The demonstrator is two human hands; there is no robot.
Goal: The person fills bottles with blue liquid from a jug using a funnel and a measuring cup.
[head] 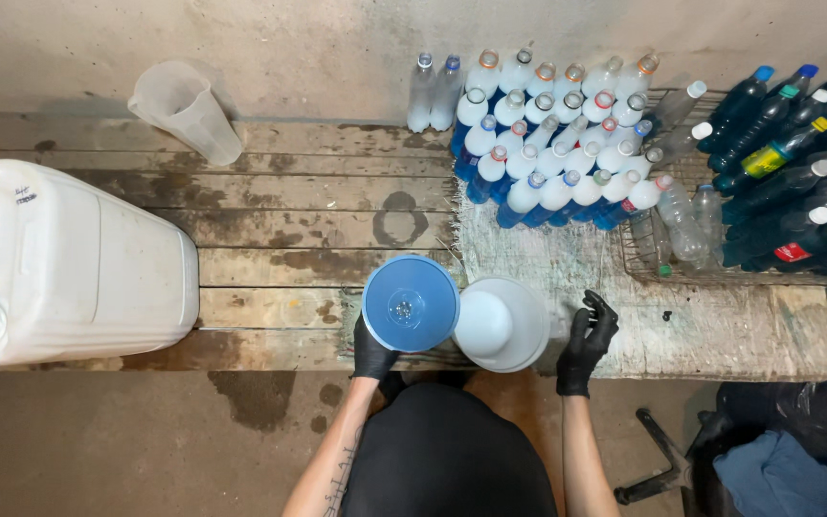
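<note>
I am gripping the blue funnel (411, 303) at its rim with my left hand (372, 352), steadying it upright over the worktop (279, 230), beside the white funnel (502, 324), while my right hand (586, 343) is hovering spread, holding nothing.

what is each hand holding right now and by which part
The left hand grips the blue funnel by its near rim. The right hand is open beside the white funnel, holding nothing.
</note>
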